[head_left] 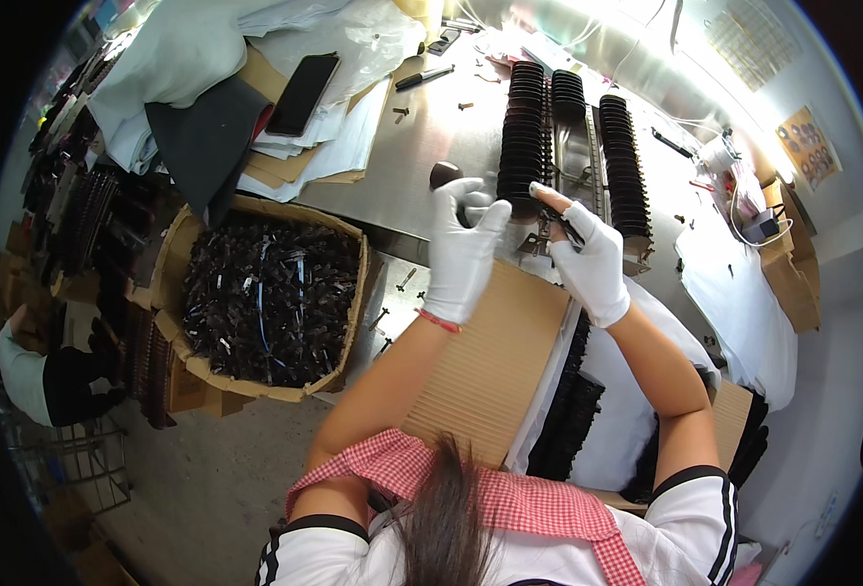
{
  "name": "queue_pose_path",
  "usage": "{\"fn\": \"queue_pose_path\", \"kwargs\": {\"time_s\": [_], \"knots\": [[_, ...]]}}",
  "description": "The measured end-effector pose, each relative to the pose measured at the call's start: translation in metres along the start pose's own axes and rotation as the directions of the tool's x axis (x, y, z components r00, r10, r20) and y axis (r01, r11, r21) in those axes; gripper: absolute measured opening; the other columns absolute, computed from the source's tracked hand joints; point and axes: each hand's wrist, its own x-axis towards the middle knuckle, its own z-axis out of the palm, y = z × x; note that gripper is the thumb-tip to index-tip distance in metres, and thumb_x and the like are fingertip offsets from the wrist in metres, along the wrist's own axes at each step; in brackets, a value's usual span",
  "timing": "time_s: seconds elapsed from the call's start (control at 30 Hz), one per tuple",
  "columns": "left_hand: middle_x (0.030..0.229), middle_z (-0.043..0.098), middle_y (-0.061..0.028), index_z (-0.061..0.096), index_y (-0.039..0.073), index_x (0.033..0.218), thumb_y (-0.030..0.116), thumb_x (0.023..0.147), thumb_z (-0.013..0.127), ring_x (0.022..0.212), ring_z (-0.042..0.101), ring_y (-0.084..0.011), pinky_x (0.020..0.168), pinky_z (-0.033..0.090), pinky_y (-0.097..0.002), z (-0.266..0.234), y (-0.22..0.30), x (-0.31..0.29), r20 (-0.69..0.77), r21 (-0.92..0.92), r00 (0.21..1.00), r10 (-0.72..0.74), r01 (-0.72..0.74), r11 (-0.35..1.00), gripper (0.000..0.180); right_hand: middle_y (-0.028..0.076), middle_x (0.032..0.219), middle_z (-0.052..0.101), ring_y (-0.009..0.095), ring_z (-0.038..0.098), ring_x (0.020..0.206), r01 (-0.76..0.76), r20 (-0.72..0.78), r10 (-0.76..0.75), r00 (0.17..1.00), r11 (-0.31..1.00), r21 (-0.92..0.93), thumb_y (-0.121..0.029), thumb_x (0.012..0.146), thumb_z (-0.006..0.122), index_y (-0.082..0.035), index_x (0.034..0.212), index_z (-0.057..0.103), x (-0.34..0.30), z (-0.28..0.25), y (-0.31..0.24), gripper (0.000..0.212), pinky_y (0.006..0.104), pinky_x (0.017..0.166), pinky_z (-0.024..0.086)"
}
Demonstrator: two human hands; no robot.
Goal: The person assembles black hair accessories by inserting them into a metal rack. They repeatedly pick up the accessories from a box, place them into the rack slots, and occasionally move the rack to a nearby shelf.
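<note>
My left hand (463,256), in a white glove, has its fingers curled closed around a piece with a dark rounded lens (445,175) that shows past its fingertips. The rest of that piece is hidden by the fingers. To its right, my right hand (590,262) wears a glove that leaves fingertips bare, with white wraps on some tips. Its index finger stretches toward the near end of a stack of dark lenses (524,127), and its fingers are apart. Further stacks of dark lenses (627,166) stand in rows on a metal rack (597,146).
A cardboard box (358,293) full of dark slender parts stands left. Beyond it lie papers, a phone (303,94) and a black marker (425,77). Loose screws dot the steel table (451,112). A corrugated cardboard sheet (490,361) lies under my forearms. Another person's arm (23,376) shows far left.
</note>
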Motion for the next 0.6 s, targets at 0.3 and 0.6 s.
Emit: {"fn": "queue_pose_path", "kwargs": {"time_s": [0.3, 0.6], "knots": [[0.1, 0.062, -0.0005, 0.06, 0.017, 0.111, 0.038, 0.1, 0.06, 0.088, 0.061, -0.0129, 0.073, 0.052, -0.0282, 0.057, 0.022, -0.022, 0.24, -0.532, 0.722, -0.649, 0.657, 0.534, 0.023, 0.019, 0.112, 0.064, 0.031, 0.063, 0.104, 0.098, 0.119, -0.082, 0.99, 0.986, -0.136, -0.015, 0.09, 0.063, -0.001, 0.118, 0.063, 0.019, -0.05, 0.033, 0.031, 0.0379, 0.093, 0.049], [0.108, 0.066, -0.0195, 0.066, 0.001, 0.109, 0.022, 0.086, 0.063, 0.101, 0.064, -0.0343, 0.094, 0.05, -0.0389, 0.098, -0.046, -0.009, 0.228, 0.477, 0.914, -0.335, 0.195, 0.857, 0.031, 0.018, 0.137, 0.052, 0.021, 0.056, 0.119, -0.419, -0.089, 0.439, 0.894, 0.89, 0.177, -0.013, 0.083, 0.075, 0.009, 0.146, 0.034, 0.159, -0.051, 0.198, 0.077, 0.0314, 0.1, 0.046]]}}
